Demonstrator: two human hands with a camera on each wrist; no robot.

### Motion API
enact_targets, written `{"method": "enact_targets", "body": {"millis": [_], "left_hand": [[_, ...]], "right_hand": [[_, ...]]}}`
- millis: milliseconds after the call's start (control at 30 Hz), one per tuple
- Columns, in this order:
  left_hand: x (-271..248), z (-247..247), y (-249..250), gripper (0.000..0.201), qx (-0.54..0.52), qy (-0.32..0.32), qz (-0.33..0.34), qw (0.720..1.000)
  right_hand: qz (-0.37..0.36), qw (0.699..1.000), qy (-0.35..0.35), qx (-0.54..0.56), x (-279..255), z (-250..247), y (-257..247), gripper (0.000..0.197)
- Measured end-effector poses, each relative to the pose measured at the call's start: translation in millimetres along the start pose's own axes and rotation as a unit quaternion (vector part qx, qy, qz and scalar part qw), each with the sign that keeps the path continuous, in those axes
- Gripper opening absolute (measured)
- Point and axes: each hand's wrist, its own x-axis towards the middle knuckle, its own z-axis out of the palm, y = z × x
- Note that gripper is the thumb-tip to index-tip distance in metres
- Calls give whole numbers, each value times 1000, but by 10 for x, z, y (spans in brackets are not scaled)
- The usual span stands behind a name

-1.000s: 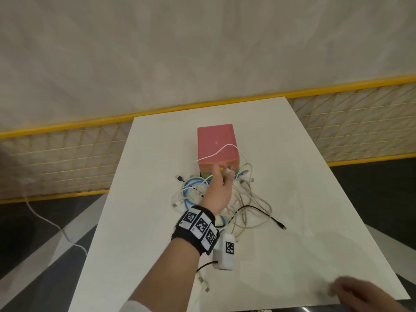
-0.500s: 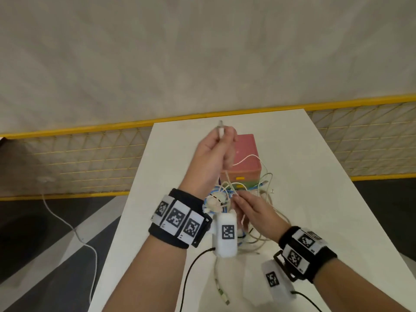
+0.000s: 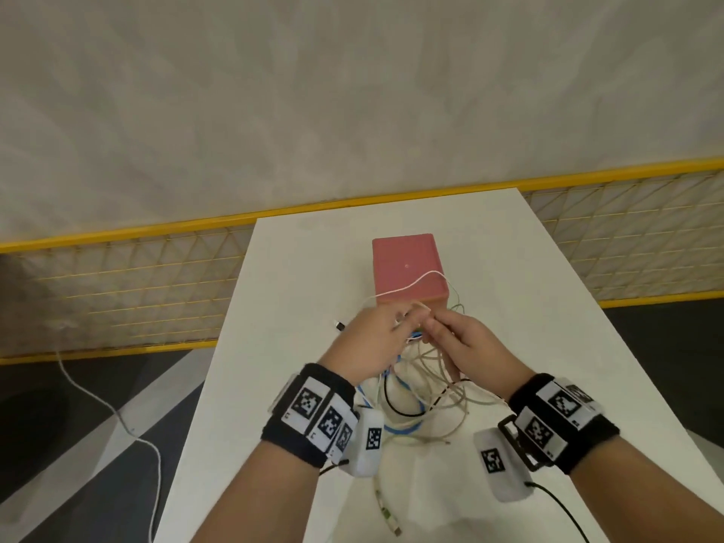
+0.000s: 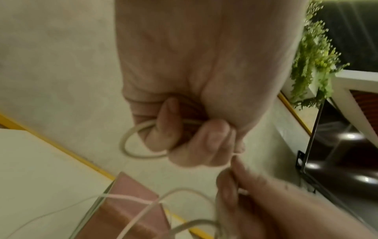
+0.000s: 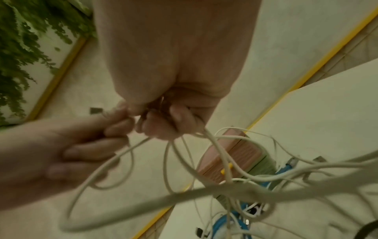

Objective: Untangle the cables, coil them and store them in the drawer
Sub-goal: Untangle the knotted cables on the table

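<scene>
A tangle of white, blue and black cables (image 3: pixel 423 397) lies on the white table (image 3: pixel 548 346) in front of a pink drawer box (image 3: pixel 407 268). My left hand (image 3: pixel 376 339) curls round a loop of white cable (image 4: pixel 131 142), its fingers closed on it in the left wrist view. My right hand (image 3: pixel 458 342) sits just beside it, fingers pinching several white strands (image 5: pixel 184 145) that hang down into the tangle. The two hands nearly touch above the box's front edge. A thin white cable (image 3: pixel 415 282) arches over the box top.
A yellow mesh fence (image 3: pixel 117 291) runs behind the table. A white cord (image 3: pixel 117 417) trails across the dark floor at the left. A loose cable plug (image 3: pixel 388 519) lies near the table's front edge, and a black plug (image 3: pixel 339 325) left of my hands.
My left hand has come down from its raised position to just above the tangle. My right hand came in from the table's corner and closed on the strands beside it.
</scene>
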Motion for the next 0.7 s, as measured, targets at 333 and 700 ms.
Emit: {"method": "enact_targets", "body": {"millis": [333, 700], "left_hand": [[103, -827, 37, 22, 80, 283, -9, 956], [20, 139, 11, 27, 114, -45, 41, 992]], "right_hand": [[93, 993, -21, -65, -115, -51, 453, 33], [-57, 981, -44, -178, -81, -152, 33, 27]]}}
